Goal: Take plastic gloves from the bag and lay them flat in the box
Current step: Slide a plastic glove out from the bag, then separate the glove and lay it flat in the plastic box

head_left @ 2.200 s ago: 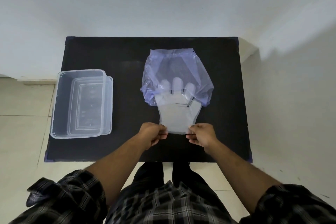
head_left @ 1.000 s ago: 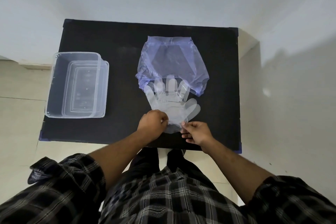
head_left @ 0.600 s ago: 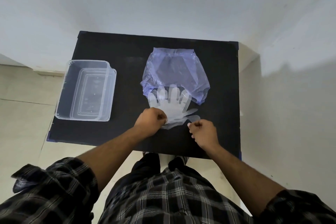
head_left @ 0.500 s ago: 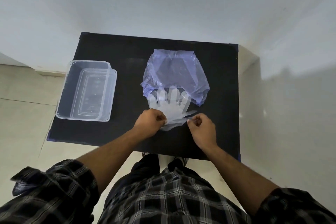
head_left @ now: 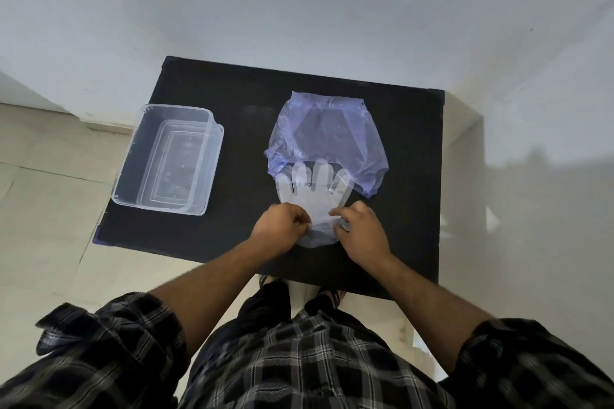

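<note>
Both hands, left (head_left: pixel 280 226) and right (head_left: pixel 360 229), seemingly pinch the glove's (head_left: pixel 314 196) cuff.

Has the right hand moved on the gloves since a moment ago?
Yes. The right hand has closed in toward the left hand, judged against the bag.

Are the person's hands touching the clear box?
Apart. The head view shows black table between the clear box and the left hand; right hand lies farther away.
</note>
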